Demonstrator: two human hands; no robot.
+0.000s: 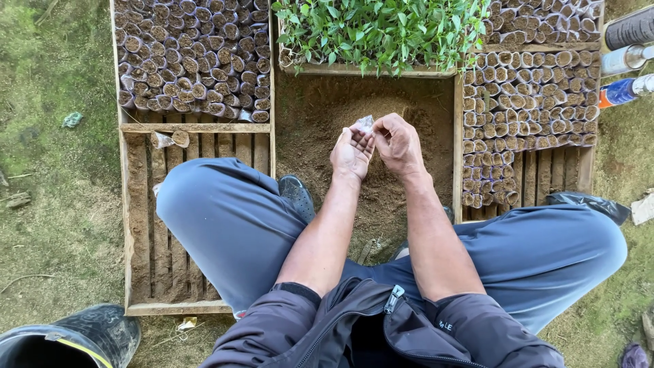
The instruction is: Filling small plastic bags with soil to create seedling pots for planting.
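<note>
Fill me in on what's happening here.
A seated person holds a small clear plastic bag in the left hand, with the right hand at its mouth, over a pile of soil. A wooden tray on the left and another on the right are each part filled with soil-packed bags. A box of green seedlings sits beyond the soil.

A soil heap (pixel 371 129) fills the frame's centre, between two wooden trays. The left tray (pixel 197 127) holds packed soil tubes (pixel 194 54) in its upper half. The right tray (pixel 458 136) holds more tubes (pixel 531 116). Seedlings (pixel 378 31) stand above the heap, bottles (pixel 630 58) at upper right, a boot (pixel 75 337) at lower left.
</note>
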